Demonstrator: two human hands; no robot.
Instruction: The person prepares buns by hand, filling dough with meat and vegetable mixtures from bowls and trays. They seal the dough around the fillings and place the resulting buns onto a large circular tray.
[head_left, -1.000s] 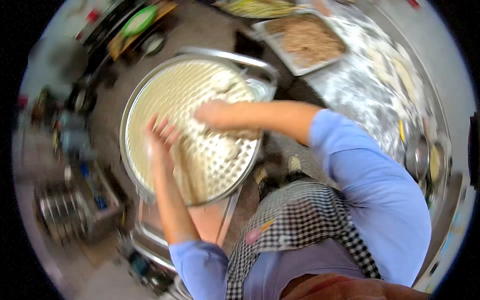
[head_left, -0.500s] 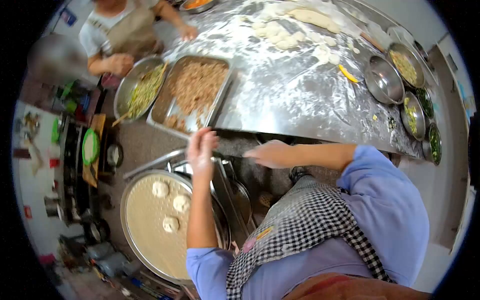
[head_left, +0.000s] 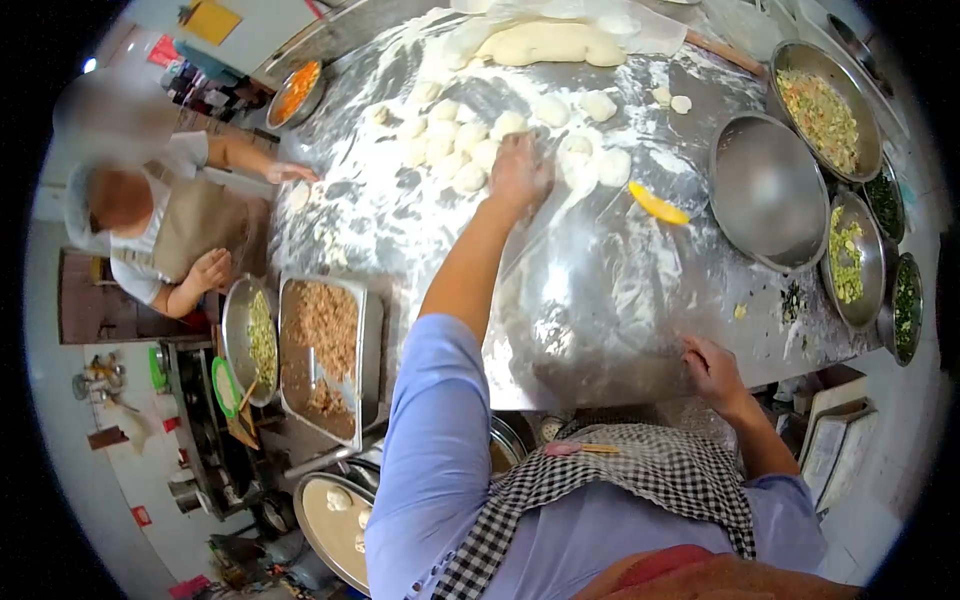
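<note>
My left hand [head_left: 520, 178] is stretched over the floured metal table [head_left: 590, 330], at the right side of a cluster of pale dough pieces [head_left: 440, 145]. Its fingertips are blurred beside one piece [head_left: 509, 125], and whether they grip it is unclear. More flattened pieces [head_left: 612, 167] lie to its right. My right hand [head_left: 712, 370] is low at the table's front edge, its fingers loosely bent and slightly apart, with nothing visible in them. A large dough slab [head_left: 550, 45] lies at the back.
A meat-filling tray [head_left: 370, 350] and a bowl of chopped greens [head_left: 262, 335] stand left. A co-worker's hand [head_left: 290, 172] is over the table's left side. Metal bowls [head_left: 768, 190] line the right, near a yellow scraper [head_left: 657, 204]. A round tray [head_left: 325, 520] holds buns below.
My left hand has moved from above the round tray to the dough pieces. My right hand has moved right to the table edge. The view has shifted toward the table.
</note>
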